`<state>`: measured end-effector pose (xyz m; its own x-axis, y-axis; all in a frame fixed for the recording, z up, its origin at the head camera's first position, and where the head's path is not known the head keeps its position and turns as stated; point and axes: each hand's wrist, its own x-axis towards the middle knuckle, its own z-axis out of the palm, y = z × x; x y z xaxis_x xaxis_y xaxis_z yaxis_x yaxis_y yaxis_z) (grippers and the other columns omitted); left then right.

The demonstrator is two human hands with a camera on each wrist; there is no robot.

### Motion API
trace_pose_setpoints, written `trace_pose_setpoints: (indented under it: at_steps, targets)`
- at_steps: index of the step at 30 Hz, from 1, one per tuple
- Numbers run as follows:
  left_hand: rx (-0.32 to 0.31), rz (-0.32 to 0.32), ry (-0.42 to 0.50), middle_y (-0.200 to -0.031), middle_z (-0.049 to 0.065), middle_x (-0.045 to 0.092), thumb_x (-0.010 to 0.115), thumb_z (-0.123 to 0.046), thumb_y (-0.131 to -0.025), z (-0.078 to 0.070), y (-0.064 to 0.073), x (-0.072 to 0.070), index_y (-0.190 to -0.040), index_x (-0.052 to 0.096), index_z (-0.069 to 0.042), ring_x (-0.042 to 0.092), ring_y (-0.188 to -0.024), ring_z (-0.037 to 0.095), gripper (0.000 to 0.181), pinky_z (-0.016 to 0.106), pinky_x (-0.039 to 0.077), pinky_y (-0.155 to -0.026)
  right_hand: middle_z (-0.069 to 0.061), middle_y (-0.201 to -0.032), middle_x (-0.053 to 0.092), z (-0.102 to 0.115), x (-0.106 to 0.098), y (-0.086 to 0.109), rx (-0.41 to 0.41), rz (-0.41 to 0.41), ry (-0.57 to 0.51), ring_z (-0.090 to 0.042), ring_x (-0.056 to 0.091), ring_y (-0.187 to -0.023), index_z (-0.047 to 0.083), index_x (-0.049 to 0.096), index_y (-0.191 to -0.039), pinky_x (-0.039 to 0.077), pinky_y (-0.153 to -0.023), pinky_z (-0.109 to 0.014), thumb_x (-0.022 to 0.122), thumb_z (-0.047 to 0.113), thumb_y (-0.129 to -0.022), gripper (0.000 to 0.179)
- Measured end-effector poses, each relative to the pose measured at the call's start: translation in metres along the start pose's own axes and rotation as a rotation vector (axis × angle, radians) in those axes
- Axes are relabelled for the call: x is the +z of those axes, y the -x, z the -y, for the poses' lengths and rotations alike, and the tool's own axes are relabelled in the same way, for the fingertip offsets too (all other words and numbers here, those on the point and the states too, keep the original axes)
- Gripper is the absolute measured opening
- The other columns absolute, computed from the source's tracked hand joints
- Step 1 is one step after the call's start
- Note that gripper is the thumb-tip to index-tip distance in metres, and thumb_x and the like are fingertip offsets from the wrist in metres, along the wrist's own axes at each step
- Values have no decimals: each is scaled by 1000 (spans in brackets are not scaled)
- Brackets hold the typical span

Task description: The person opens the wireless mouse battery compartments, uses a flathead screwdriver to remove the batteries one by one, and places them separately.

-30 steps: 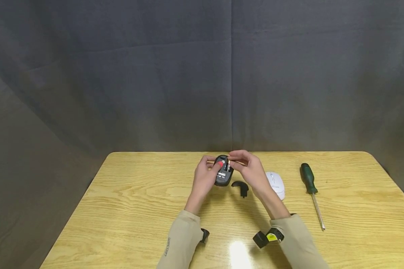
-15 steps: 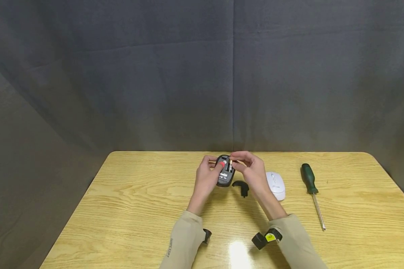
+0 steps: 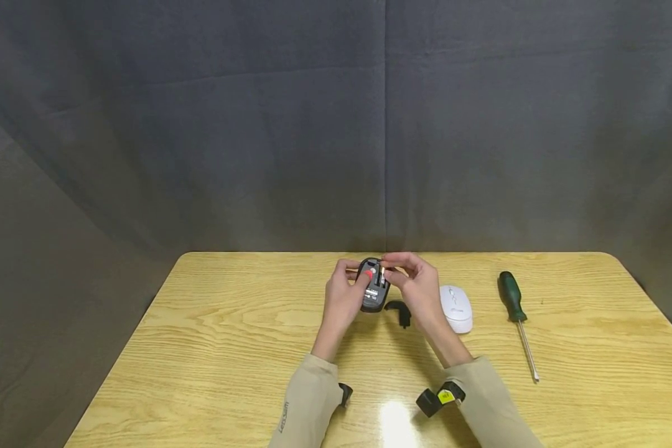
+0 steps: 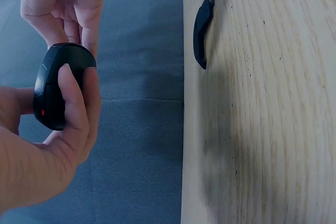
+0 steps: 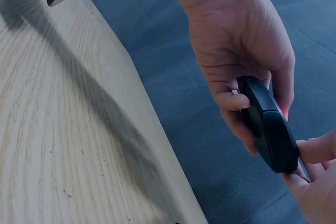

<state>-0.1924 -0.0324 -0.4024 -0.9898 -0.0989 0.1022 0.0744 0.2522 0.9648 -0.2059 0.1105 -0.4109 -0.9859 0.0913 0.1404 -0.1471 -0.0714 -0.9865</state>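
Note:
My left hand point(image 3: 343, 298) grips a black computer mouse point(image 3: 374, 300) with its underside up, thumb pressed on the base. An open battery slot shows on that underside, with a light-coloured battery point(image 3: 382, 276) in it. The thumb and forefinger of my right hand point(image 3: 421, 287) pinch at the battery's far end, which they partly hide. In the left wrist view the dark top of the mouse point(image 4: 63, 85) shows, raised off the table, fingers curled round it. A curved black battery cover point(image 3: 403, 313) lies on the table just below the right hand.
Right of the right forearm sits a white mouse point(image 3: 456, 308). Farther right lies a screwdriver point(image 3: 512, 297) with a green handle, its metal tip toward the near side. Behind the wooden table point(image 3: 218, 336) hangs a dark grey curtain point(image 3: 280, 137).
Both hands and the black mouse have shifted slightly to the right since the earliest frame. The left grip looks the same, and the right fingers stay at the battery slot.

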Motion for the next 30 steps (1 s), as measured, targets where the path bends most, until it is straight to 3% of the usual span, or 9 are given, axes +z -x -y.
trace_pose_setpoints:
  at_steps: [4,12,17,20,26,30]
  targets:
    - [-1,2,-14,-99,19,69,67,-10,-96,1,0,1,-117,63,3,65,-93,30,25,36,55,-72,-15,-101,73,-2,-1,1,-7,-9,3,-24,67,-105,-10,70,-113,55,-82,-22,62,-16,-89,25]
    - [-6,4,-24,-99,19,70,69,-12,-97,6,-1,5,-117,63,3,66,-92,30,26,38,56,-73,-14,-99,75,2,-2,2,-51,-39,41,-9,70,-90,-8,69,-112,55,-78,-20,67,-13,-90,23]
    - [-4,1,0,-101,19,69,68,-12,-97,6,-2,4,-119,63,3,66,-90,29,27,37,57,-71,-22,-110,72,4,-2,1,-113,-31,99,-27,71,-104,-4,64,-127,56,-87,-22,71,-13,-88,41]
    - [-13,-1,10,-103,19,68,67,-14,-99,5,-1,2,-121,62,3,66,-90,28,28,37,58,-71,-23,-119,70,4,-2,1,-110,-1,162,-35,69,-110,-5,65,-128,57,-89,-26,74,-10,-88,41]
    - [-12,1,26,-107,21,67,64,-14,-101,7,-1,0,-124,59,4,67,-88,28,29,37,60,-69,-19,-124,71,2,1,4,-138,73,352,-36,65,-121,-2,73,-122,53,-102,-45,76,1,-92,31]
    - [-12,0,35,-107,21,66,65,-14,-101,8,-2,0,-124,60,4,67,-88,28,29,36,60,-68,-18,-119,73,3,3,6,-170,48,364,-35,64,-122,-1,75,-119,48,-107,-47,77,0,-91,28]
